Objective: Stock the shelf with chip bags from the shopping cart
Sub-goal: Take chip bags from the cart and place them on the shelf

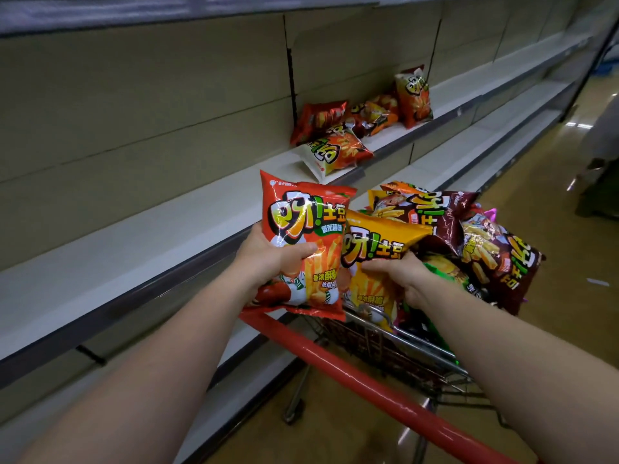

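A red chip bag (301, 242) is gripped by the left hand (268, 259), the thumb curled across its printed front and the fingers hidden behind it. The bag is held upright, above the near end of the cart and just in front of the shelf edge. A yellow chip bag (378, 249) is pinched at its middle by the right hand (398, 272), with the fingers curled over the front. This bag is held upright too, its left edge tucked behind the red one, so that the two bags overlap.

Both bags are held over the shopping cart (385, 349), whose red handle bar (351, 366) runs across beneath the forearms. Further bags are heaped in the wire basket: a dark brown bag (502, 262) lies tilted at the right, another brown bag (438, 209) is propped behind the yellow one, and a green bag (442, 266) is partly seen beside the right wrist.

The cart is placed close beside the shelf (150, 239), a long pale board running away to the right. Farther along it, well apart from the hands, a small group of red bags is found: one stands upright (413, 95) against the back panel, several lie flat (335, 118) behind, and one (335, 152) lies at the front edge with a white end overhanging. A lower shelf (469, 155) is seen beneath.
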`<act>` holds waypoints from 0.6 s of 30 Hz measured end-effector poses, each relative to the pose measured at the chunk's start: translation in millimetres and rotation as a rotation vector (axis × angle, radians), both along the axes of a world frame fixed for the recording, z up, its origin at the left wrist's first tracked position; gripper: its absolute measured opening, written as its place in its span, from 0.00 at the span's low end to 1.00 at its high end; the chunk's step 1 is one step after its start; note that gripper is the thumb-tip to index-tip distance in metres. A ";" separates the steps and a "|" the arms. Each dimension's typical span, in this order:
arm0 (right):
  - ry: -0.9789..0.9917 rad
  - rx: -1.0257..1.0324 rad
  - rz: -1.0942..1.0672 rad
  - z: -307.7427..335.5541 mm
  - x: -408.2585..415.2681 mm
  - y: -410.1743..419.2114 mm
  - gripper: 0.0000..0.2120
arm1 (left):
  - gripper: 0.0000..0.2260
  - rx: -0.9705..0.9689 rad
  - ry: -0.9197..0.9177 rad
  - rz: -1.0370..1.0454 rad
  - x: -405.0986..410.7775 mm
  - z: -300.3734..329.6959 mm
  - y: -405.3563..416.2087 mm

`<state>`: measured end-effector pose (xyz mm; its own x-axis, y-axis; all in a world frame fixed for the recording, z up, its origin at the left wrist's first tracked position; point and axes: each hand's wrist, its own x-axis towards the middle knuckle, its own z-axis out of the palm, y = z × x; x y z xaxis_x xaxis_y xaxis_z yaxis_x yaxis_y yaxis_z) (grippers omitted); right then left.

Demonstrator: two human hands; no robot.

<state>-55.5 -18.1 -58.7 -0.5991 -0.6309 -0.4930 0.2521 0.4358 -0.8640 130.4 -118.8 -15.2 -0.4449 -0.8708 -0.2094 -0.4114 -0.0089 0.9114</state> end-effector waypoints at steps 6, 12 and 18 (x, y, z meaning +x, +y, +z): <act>0.085 -0.035 0.046 2.4 6.5 -1.2 0.30 | 0.29 -0.016 0.000 -0.030 3.9 -0.2 -6.5; 0.213 -0.181 -0.011 14.6 21.1 -2.3 0.30 | 0.35 -0.053 0.186 0.015 4.4 15.8 -5.7; 0.259 -0.347 -0.143 56.0 11.2 10.7 0.27 | 0.32 -0.116 0.364 0.010 -11.4 47.4 -1.7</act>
